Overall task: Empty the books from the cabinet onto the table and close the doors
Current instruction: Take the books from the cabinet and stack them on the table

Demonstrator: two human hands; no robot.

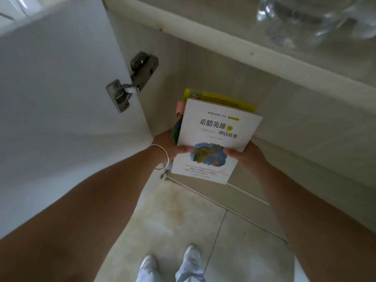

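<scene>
1. I have my left hand [171, 146] and right hand [242, 154] clamped on opposite sides of a small stack of paperback books, white-covered one on top [217, 137]; it sits at the mouth of the pale wooden cabinet [223, 78].
2. I'd keep thumbs pressing down; lower books are skewed and could slide.
3. Lift clear of the open white door [61, 88].

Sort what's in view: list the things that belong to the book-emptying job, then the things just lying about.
Job: stack of books, gripped by left hand and right hand; open cabinet door; cabinet.
Lying about: clear glass vessel on the cabinet top; silver bangle on the left wrist.
</scene>
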